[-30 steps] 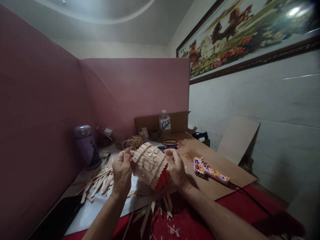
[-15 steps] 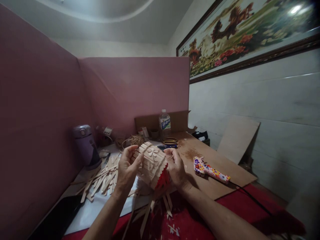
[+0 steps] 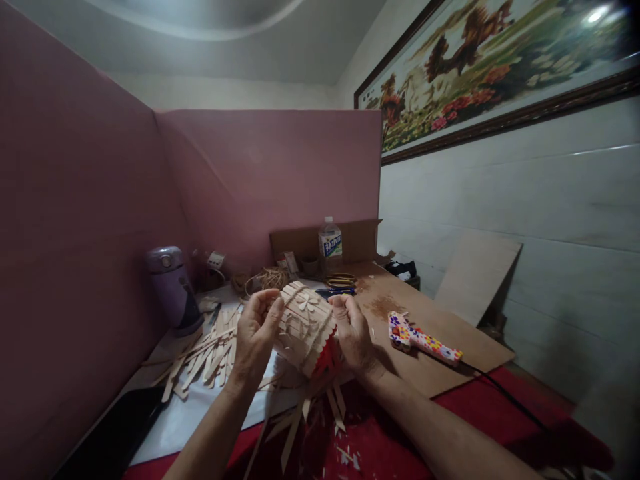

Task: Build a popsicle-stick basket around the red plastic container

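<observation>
A container made of craft sticks [image 3: 306, 337] is tilted on its side between my two hands. A pale flower shape and bands of twine decorate its outside, and something red shows at its scalloped right end. My left hand [image 3: 256, 333] is closed at its left end, thumb and forefinger close together. At the right end, my right hand [image 3: 353, 333] grips the rim between thumb and bent fingers. Loose craft sticks [image 3: 215, 357] lie in a heap by my left wrist. Several more sticks [image 3: 293, 433] sit below the container on the red cloth [image 3: 380, 443].
A flower-patterned glue gun [image 3: 423, 340] with a black cord lies on the brown board [image 3: 450, 383] at right. Behind are scissors [image 3: 341, 280], a plastic bottle [image 3: 330, 247] and a twine bundle [image 3: 273, 279]. A purple flask [image 3: 174, 290] stands left, near pink partitions [image 3: 270, 173].
My left thumb has drawn back from the container's side toward its left end. The container has turned very slightly; the right hand keeps its grip.
</observation>
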The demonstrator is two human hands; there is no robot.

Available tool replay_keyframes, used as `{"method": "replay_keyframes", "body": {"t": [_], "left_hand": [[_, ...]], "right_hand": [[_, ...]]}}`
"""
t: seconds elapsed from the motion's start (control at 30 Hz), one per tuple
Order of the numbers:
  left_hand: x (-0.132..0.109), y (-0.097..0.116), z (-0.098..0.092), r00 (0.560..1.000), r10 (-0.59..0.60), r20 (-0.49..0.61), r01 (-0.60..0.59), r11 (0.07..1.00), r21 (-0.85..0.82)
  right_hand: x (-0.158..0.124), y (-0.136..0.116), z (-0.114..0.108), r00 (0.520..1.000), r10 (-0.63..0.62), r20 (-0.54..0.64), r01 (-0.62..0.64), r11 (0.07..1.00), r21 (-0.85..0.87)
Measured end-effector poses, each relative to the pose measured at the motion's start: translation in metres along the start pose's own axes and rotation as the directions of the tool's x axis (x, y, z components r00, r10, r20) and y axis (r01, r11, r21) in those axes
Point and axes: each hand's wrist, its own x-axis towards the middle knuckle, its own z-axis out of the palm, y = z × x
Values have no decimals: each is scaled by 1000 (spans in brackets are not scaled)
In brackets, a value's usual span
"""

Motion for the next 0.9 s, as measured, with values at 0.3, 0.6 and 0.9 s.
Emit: {"method": "replay_keyframes", "body": {"t": [0.3, 0.6, 0.9], "left_hand": [[1, 0, 0, 1000, 11, 13, -11, 1000, 2], [-2, 3, 2, 999, -39, -23, 40, 998, 56], [-3, 5, 2, 994, -56, -91, 62, 996, 60]], "right_hand": [[-1, -1, -1, 1000, 6, 19, -6, 1000, -9], [-4, -2, 0, 999, -41, 5, 41, 999, -5], [-5, -5, 0, 995, -102, 10, 102, 994, -28]]}}
